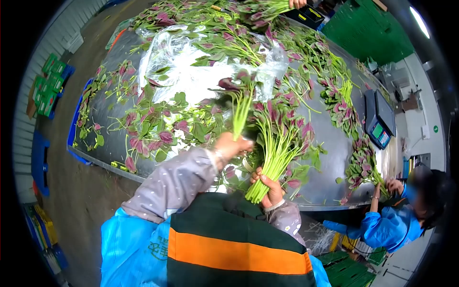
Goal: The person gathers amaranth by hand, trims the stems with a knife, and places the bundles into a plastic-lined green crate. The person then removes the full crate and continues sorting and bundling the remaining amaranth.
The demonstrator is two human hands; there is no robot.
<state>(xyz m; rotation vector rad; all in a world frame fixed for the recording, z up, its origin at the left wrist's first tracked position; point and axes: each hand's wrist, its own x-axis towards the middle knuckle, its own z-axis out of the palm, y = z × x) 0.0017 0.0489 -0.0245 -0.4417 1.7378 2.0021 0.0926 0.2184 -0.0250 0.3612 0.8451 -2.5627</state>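
Observation:
My right hand (271, 189) is wrapped around the cut ends of a thick bunch of amaranth greens (276, 152), whose pale stems fan upward into purple and green leaves. To its left, my left hand (232, 146) grips a smaller bunch of amaranth stems (242, 112), upright and blurred by motion. The leaf tips of this smaller bunch point away from me. Under and around both hands lie loose amaranth leaves (179, 125) on the metal table (319, 179). Behind them is a crumpled clear plastic sheet (167, 60).
A digital scale (380, 119) stands at the table's right side. Near it, a co-worker in blue (389, 227) handles another amaranth bunch (362, 165). Another person's hand (297, 4) holds greens at the far edge. Green crates (50, 86) are stacked on the left.

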